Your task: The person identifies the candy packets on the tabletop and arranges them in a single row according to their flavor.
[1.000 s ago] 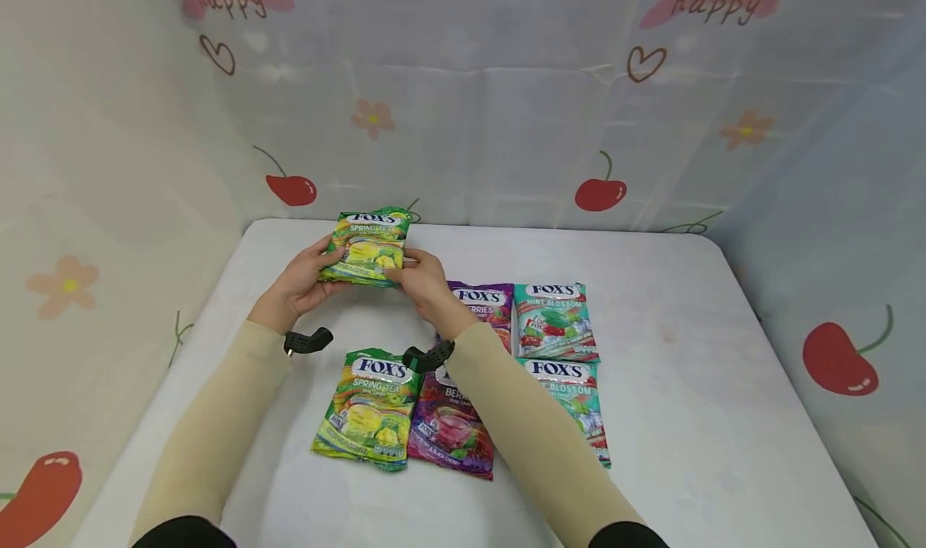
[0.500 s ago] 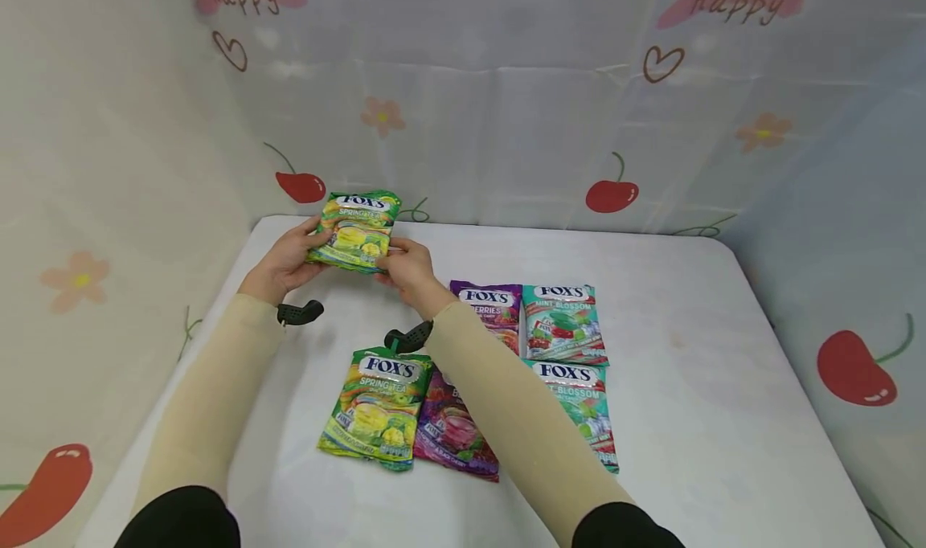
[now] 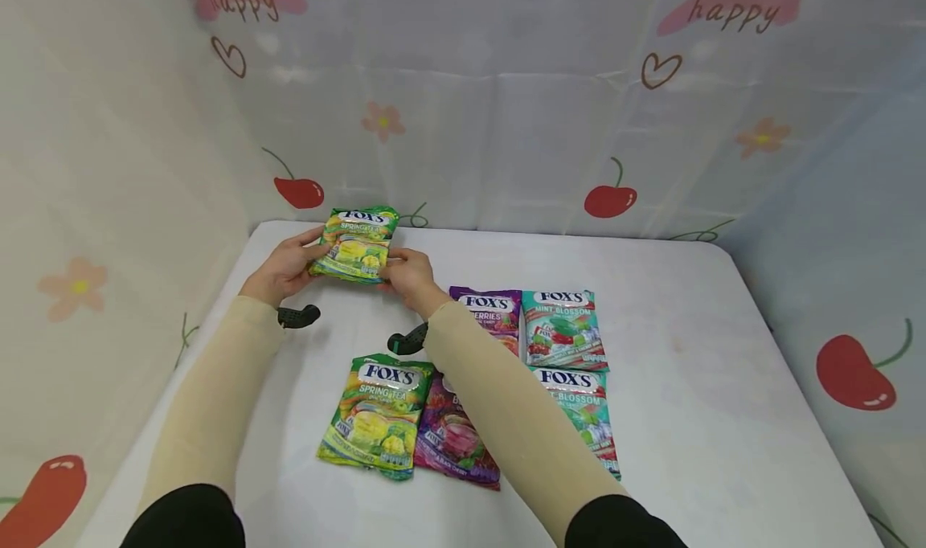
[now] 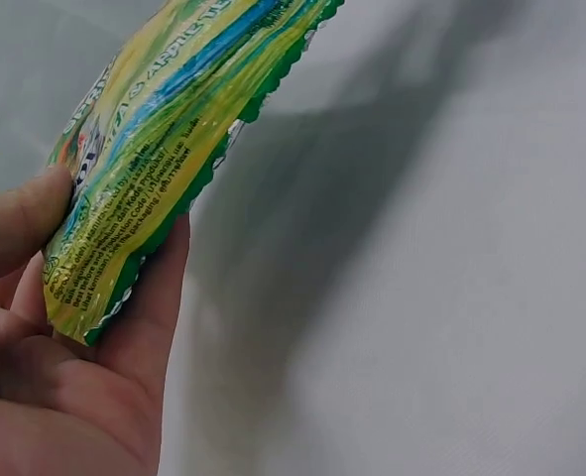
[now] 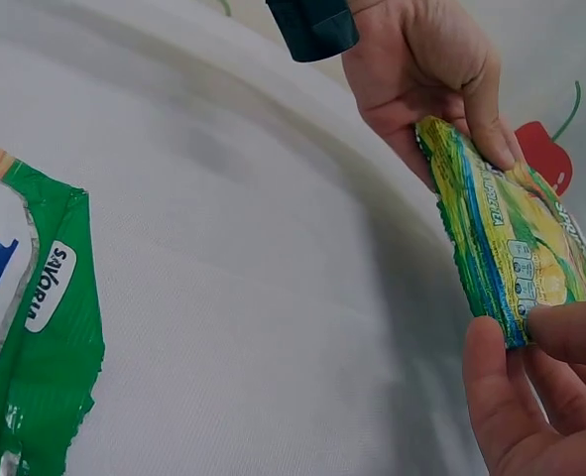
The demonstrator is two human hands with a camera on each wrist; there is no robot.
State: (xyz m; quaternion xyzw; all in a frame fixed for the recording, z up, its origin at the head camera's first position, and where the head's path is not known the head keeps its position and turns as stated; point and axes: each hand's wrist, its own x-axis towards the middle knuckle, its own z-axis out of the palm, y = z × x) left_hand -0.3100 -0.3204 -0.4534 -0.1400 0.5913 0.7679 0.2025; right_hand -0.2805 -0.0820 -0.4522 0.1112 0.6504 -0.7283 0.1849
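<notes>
Over the far left of the table, a green and yellow FOX'S Spring Tea candy bag [image 3: 354,247] is held up, front towards the head camera. My left hand [image 3: 284,268] grips its left edge, thumb on the front; in the left wrist view fingers [image 4: 154,317] lie behind the bag's printed edge [image 4: 164,139]. The right hand [image 3: 414,279] pinches the lower right corner between thumb and fingers, as the right wrist view also shows. A shadow lies on the cloth below. Nearer me, a second Spring Tea bag [image 3: 376,417] lies flat.
Right of that bag, a purple berries bag [image 3: 456,439] is partly under my right forearm. Another purple bag [image 3: 488,315] lies behind it. Two teal Mint Blossom bags, one far [image 3: 564,331] and one near [image 3: 582,411], lie to the right. A cherry-print curtain [image 3: 477,146] borders the table.
Both hands have carried the held bag leftward over the table, first a little up, then slightly down. The bags on the table stay put; the head view has shifted a little.
</notes>
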